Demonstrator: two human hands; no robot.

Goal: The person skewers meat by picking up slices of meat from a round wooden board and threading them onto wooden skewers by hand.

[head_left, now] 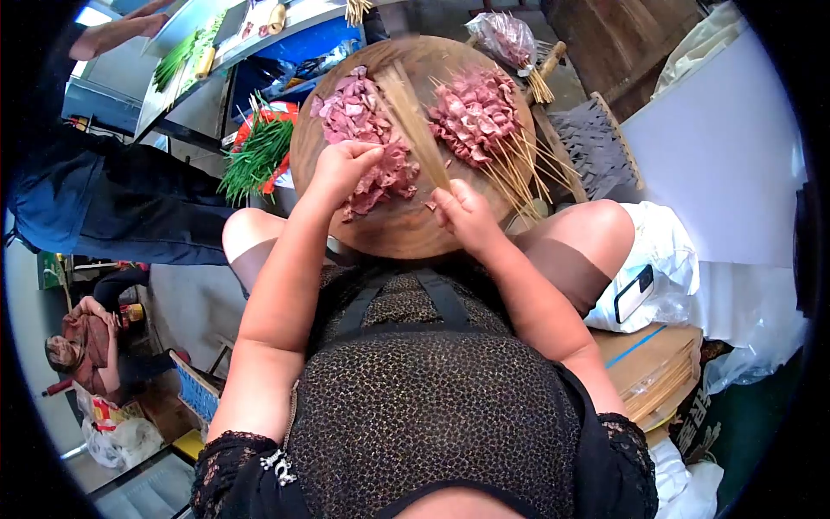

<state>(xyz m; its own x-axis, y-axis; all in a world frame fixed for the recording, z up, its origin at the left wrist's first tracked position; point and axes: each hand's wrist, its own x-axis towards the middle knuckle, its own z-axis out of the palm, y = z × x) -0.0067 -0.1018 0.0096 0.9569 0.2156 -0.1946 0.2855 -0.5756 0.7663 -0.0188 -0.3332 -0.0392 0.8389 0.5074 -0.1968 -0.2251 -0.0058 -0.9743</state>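
Observation:
My right hand (467,212) is closed around the lower end of a bamboo skewer (418,130). Motion smears it into a wide tan streak, so I cannot tell if it is one skewer or several. Over the left pile of raw meat slices (354,104), my left hand (346,169) is a fist with thumb and fingers pressed together; what it pinches, if anything, is hidden. Both hands are above a round wooden board (389,238). To the right of the streak lies a heap of skewered meat (475,112), its bare sticks (519,177) pointing toward the lower right.
Green stalks (259,156) in a red bag stand left of the board. A bagged bundle of skewers (510,43) lies beyond it. At right are a phone (634,294) on white plastic and a cardboard box (653,368). One person stands at left; another sits farther back.

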